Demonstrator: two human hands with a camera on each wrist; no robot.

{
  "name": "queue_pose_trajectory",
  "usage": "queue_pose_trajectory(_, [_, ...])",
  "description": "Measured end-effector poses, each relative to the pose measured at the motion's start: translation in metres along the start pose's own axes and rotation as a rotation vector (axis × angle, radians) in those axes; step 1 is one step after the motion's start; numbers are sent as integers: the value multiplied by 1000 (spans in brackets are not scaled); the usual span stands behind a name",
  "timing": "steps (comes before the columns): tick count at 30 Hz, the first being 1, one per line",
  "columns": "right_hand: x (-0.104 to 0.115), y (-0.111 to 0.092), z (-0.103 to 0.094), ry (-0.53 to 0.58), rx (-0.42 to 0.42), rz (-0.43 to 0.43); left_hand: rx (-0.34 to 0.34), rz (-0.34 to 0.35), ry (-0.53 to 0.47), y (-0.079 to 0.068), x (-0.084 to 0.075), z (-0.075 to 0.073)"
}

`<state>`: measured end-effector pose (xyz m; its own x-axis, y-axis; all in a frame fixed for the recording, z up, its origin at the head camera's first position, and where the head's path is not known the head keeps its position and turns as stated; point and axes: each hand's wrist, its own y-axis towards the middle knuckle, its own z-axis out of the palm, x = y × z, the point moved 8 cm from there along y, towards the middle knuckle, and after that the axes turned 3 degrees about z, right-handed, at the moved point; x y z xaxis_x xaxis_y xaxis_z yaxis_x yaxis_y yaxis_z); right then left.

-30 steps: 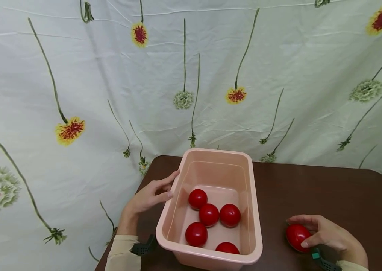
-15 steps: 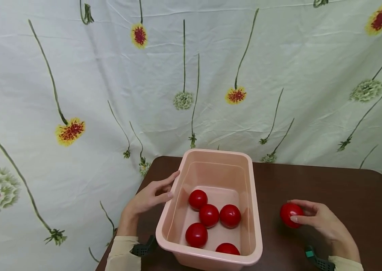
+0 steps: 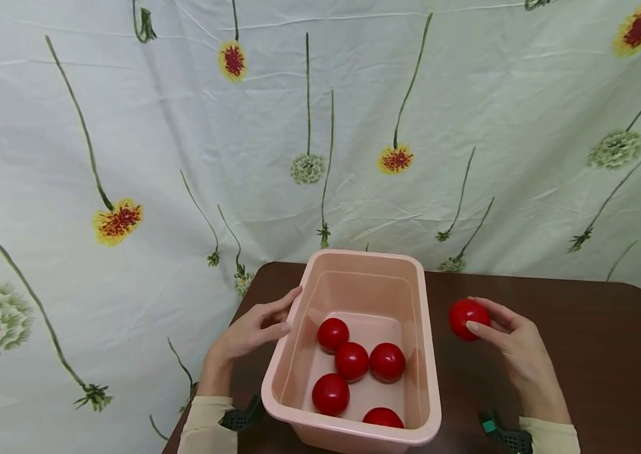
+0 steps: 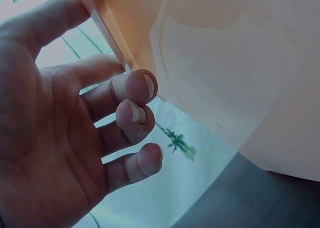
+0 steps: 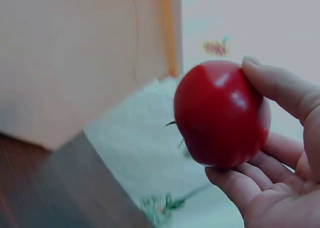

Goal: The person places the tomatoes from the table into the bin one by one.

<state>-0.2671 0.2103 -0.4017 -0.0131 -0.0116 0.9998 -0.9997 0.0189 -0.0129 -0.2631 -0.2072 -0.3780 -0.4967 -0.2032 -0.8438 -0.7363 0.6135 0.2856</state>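
A red tomato [image 3: 469, 319] with small green leaf tips is held between the thumb and fingers of my right hand [image 3: 516, 353], raised over the table just right of the pink tub [image 3: 429, 353]. In the right wrist view the tomato [image 5: 220, 113] shows its glossy side, and the tub's wall [image 5: 75, 53] stands behind it. My left hand [image 3: 252, 328] rests at the tub's left rim, thumb and index fingertips against it. Its other fingers bend loosely outside the wall in the left wrist view. Several similar red tomatoes [image 3: 351, 361] lie on the tub's floor.
The tub stands on a dark brown table [image 3: 582, 340] with rounded corners. Behind and to the left hangs a white cloth [image 3: 241, 126] printed with flowers. Each wrist wears a dark strap [image 3: 505, 435].
My right hand has lifted the tomato off the table and carried it up, forward and left toward the tub. My left hand and the tub have stayed in place.
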Motion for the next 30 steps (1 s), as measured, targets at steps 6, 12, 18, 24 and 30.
queue_pose_trajectory(6, [23,-7,23,125,6,-93,-16,-20,-7,0,1,0])
queue_pose_trajectory(12, [41,-16,35,196,10,-160,-14,-11,-26,1,0,0])
queue_pose_trajectory(18, [51,-23,46,192,37,-177,-16,-10,-27,0,1,0])
queue_pose_trajectory(24, [54,-26,55,159,55,-171,-19,-18,-28,0,1,1])
queue_pose_trajectory(30, [56,-30,65,112,78,-169,-27,-29,-22,0,0,1])
